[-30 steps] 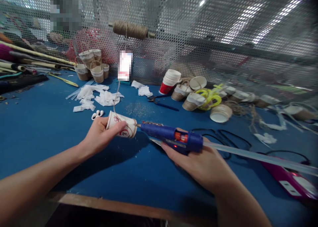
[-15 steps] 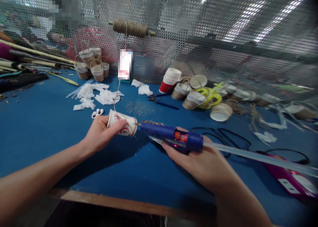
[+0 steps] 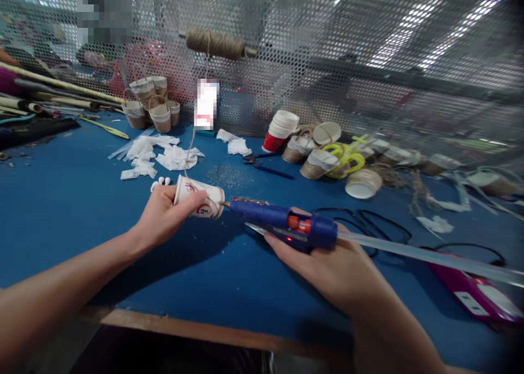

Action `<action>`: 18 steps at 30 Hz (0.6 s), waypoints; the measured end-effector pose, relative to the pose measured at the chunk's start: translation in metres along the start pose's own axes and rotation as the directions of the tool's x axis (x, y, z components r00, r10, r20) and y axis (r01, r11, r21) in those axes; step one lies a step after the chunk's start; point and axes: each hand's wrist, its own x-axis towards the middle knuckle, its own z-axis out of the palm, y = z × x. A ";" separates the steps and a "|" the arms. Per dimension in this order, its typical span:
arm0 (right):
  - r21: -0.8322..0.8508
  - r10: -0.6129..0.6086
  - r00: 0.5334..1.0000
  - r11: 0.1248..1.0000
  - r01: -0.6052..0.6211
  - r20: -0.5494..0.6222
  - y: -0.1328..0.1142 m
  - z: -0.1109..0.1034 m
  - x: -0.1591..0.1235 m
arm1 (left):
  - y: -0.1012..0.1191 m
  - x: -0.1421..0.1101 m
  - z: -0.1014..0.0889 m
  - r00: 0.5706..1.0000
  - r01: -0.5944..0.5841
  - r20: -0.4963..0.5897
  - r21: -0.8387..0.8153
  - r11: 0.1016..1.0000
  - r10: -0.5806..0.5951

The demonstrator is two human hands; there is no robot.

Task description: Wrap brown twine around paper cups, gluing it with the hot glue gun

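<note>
Since 1 second ago, the paper cup point(image 3: 213, 194) has shifted slightly away from the person, and the left hand point(image 3: 161, 210) now covers more of the small white pieces point(image 3: 161, 182) just beyond it. The cup lies sideways above the blue tabletop point(image 3: 172, 270), gripped by the left hand with the thumb across its printed side. A strand of twine point(image 3: 189, 150) lies along the cup under that thumb, leading up to a twine spool point(image 3: 215, 42) above and beyond the cup. The right hand point(image 3: 327, 265) is wrapped around a blue glue gun point(image 3: 262, 213) to the right of the cup, its nozzle at the cup's right-hand end; whether the 2 touch I cannot tell. A clear glue stick point(image 3: 393, 247) juts from the gun's rear, away from the cup. Beyond the cup lie white scraps point(image 3: 176, 158); beyond it to the right are pliers point(image 3: 272, 171) and a stack of cups point(image 3: 282, 124).
</note>
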 end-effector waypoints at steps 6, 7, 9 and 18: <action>0.052 0.109 0.994 0.993 -0.108 -0.014 0.000 0.002 0.000 | 0.003 -0.001 0.001 1.000 -0.016 0.008 -0.014 1.000 0.017; 0.067 0.099 0.995 0.993 -0.098 -0.007 0.000 0.003 0.000 | 0.002 -0.001 0.001 1.000 -0.015 0.004 -0.010 1.000 0.015; 0.092 0.091 0.996 0.992 -0.091 0.004 0.001 0.003 0.000 | 0.000 0.000 0.001 1.000 -0.010 -0.004 -0.007 1.000 0.010; 0.129 0.168 0.986 0.977 -0.168 0.015 0.000 0.001 0.000 | 0.005 -0.002 0.001 1.000 -0.017 0.011 -0.010 1.000 0.017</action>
